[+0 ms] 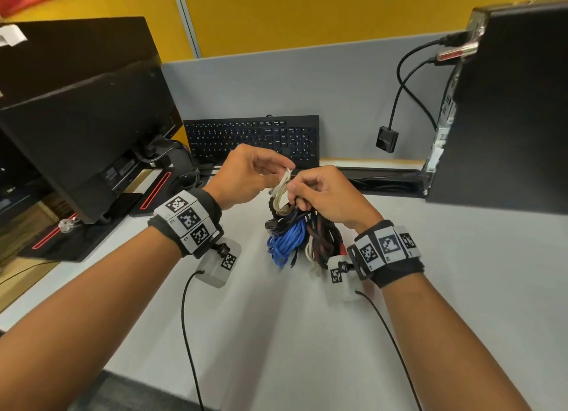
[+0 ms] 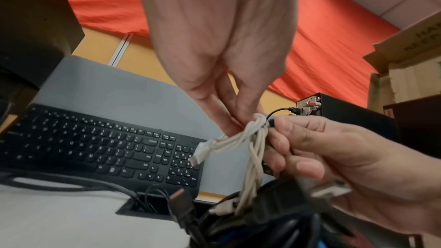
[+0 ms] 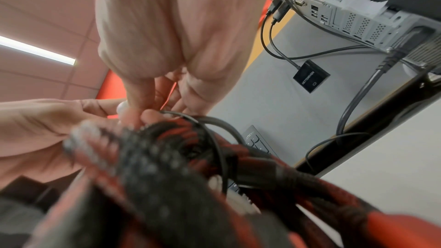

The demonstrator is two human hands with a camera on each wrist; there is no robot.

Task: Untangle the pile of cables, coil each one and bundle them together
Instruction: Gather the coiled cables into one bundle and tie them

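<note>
Cable bundle point(image 1: 295, 235): soft, limp, light, springy coils. White cable point(image 2: 253, 144) pinched by left hand point(image 1: 242, 177); right hand point(image 1: 319, 192) clasps the bundle's top. Best held at the gathered neck.

Head camera looks forward and down from above onto both forearms and a desk point(image 1: 461, 287). Left wrist camera looks up along the left palm, very close, toward a keyboard point(image 2: 102, 150). Right wrist camera looks up along the right palm, close and blurred. All three views share the keyboard and a computer tower point(image 1: 507, 103).
</note>
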